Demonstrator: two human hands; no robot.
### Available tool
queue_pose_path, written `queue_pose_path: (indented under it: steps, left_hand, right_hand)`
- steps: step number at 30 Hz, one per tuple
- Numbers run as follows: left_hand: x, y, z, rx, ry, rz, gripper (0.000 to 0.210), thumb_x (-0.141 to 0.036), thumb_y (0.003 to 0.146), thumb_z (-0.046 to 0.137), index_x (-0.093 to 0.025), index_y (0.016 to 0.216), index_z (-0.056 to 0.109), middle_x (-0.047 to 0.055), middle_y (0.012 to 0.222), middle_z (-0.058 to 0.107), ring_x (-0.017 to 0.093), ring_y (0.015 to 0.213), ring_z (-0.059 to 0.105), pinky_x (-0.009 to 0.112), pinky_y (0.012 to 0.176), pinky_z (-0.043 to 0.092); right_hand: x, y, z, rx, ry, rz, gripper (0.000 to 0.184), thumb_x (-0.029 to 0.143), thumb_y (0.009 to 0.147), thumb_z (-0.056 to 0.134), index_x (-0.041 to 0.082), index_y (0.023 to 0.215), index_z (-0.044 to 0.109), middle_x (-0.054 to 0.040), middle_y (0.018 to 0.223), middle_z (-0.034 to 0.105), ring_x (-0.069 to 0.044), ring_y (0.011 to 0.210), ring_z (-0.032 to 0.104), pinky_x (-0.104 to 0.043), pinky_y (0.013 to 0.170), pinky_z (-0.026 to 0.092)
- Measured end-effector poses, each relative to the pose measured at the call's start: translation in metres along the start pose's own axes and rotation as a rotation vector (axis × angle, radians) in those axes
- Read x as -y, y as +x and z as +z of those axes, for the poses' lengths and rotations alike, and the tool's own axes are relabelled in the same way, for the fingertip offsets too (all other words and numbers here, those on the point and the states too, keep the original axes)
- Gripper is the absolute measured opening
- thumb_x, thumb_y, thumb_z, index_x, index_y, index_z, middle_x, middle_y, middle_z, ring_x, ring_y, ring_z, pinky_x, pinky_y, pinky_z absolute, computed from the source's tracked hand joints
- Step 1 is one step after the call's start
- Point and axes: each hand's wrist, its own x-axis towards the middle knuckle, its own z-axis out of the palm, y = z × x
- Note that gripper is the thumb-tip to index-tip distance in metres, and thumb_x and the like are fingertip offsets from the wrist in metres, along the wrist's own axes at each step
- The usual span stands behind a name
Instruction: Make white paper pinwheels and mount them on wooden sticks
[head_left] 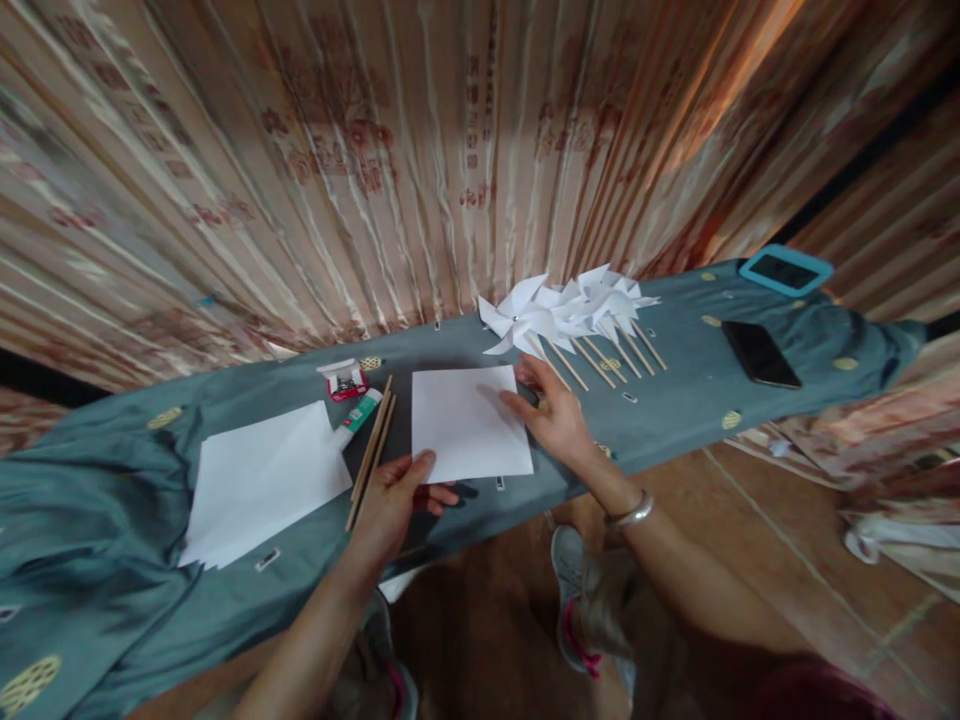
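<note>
Between my two hands is a square sheet of white paper (469, 425), raised near the table's front edge. My left hand (401, 492) pinches its lower left corner, thumb on top and fingers beneath. At the upper right edge my right hand (553, 410) grips it with the thumb over the face. Left of the sheet lie thin wooden sticks (373, 450), close to my left hand. Beside them rest a glue stick (358, 418) and an open small red box (346, 381) with dark little pieces inside. A stack of white paper (262, 485) is farther left.
Several white paper pinwheels (525, 312) on sticks lie at the back of the cloth-covered table (675, 410). A black phone (761, 354) and a blue-framed device (786, 269) are at the right. A patterned curtain (420, 180) hangs behind.
</note>
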Motion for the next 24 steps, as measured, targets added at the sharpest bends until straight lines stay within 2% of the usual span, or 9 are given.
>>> queue_pose_path:
  steps: [1,3,5,7,10,14,17,20,24]
  left_hand:
    - [0.002,-0.001,0.003,-0.028,-0.07,-0.016,0.019,-0.027,0.072,0.073,-0.012,0.074,0.062,0.002,0.06,0.068,0.016,0.049,0.068,0.019,0.04,0.047]
    - [0.006,-0.003,0.007,-0.042,-0.195,-0.049,0.014,-0.022,0.074,0.071,-0.012,0.077,0.062,0.004,0.07,0.071,0.019,0.058,0.072,0.023,0.05,0.055]
    - [0.01,-0.005,0.009,0.0,-0.274,-0.064,0.015,-0.023,0.074,0.07,-0.011,0.081,0.063,0.007,0.078,0.073,0.021,0.067,0.074,0.029,0.064,0.059]
    - [0.014,-0.007,0.009,0.064,-0.274,-0.054,0.023,-0.029,0.071,0.073,-0.012,0.084,0.065,0.008,0.081,0.074,0.023,0.073,0.074,0.033,0.073,0.059]
    - [0.017,-0.011,0.004,0.146,-0.08,0.021,0.036,-0.047,0.068,0.073,-0.013,0.078,0.066,0.008,0.073,0.073,0.024,0.074,0.072,0.034,0.074,0.057]
    - [0.012,-0.015,-0.012,0.157,0.367,0.259,0.045,-0.055,0.082,0.053,-0.014,0.071,0.068,0.008,0.063,0.068,0.02,0.061,0.065,0.033,0.063,0.054]
    - [0.008,-0.013,-0.024,0.003,0.726,0.633,0.028,-0.038,0.079,0.061,-0.015,0.093,0.07,0.008,0.085,0.07,0.021,0.08,0.066,0.036,0.077,0.054]
    - [0.009,-0.007,-0.031,-0.009,0.977,0.888,0.044,-0.027,0.077,0.062,-0.017,0.119,0.062,0.012,0.116,0.066,0.026,0.111,0.059,0.043,0.097,0.047]
    - [0.015,0.001,-0.032,0.083,1.118,0.856,0.036,-0.031,0.086,0.055,-0.019,0.12,0.062,0.01,0.112,0.071,0.026,0.109,0.06,0.046,0.094,0.046]
  right_hand:
    - [0.007,-0.005,0.0,-0.022,-0.156,-0.098,0.065,0.051,0.079,0.067,0.017,0.132,0.054,-0.0157,0.13,0.061,-0.032,0.123,0.055,-0.052,0.104,0.043]
    - [0.021,-0.016,0.003,0.154,-0.332,-0.308,0.07,0.052,0.08,0.066,0.014,0.137,0.049,-0.0177,0.141,0.051,-0.032,0.133,0.044,-0.053,0.111,0.036]
    - [0.029,-0.029,0.007,0.395,-0.415,-0.455,0.071,0.052,0.081,0.066,0.012,0.137,0.047,-0.0182,0.139,0.053,-0.031,0.131,0.046,-0.05,0.11,0.038]
    - [0.03,-0.04,0.012,0.521,-0.459,-0.499,0.067,0.045,0.085,0.064,0.012,0.139,0.044,-0.0187,0.138,0.053,-0.03,0.13,0.047,-0.048,0.109,0.04]
    - [0.02,-0.05,0.015,0.571,-0.485,-0.513,0.054,0.028,0.09,0.057,0.014,0.139,0.043,-0.0172,0.136,0.055,-0.028,0.128,0.049,-0.049,0.108,0.041]
    - [0.009,-0.051,0.007,0.575,-0.451,-0.526,0.037,0.01,0.091,0.045,0.013,0.125,0.057,-0.0145,0.118,0.066,-0.025,0.114,0.059,-0.044,0.099,0.049]
    - [0.008,-0.051,-0.002,0.569,-0.358,-0.495,0.031,0.012,0.093,0.042,0.015,0.115,0.063,-0.0118,0.11,0.07,-0.024,0.107,0.062,-0.042,0.094,0.053]
    - [0.009,-0.052,-0.008,0.566,-0.228,-0.429,0.029,0.014,0.094,0.043,0.017,0.112,0.066,-0.0088,0.108,0.072,-0.021,0.105,0.065,-0.039,0.092,0.054]
    - [0.012,-0.052,-0.014,0.582,-0.136,-0.225,0.024,0.026,0.096,0.05,0.019,0.108,0.069,-0.0071,0.102,0.074,-0.019,0.095,0.069,-0.033,0.086,0.055]
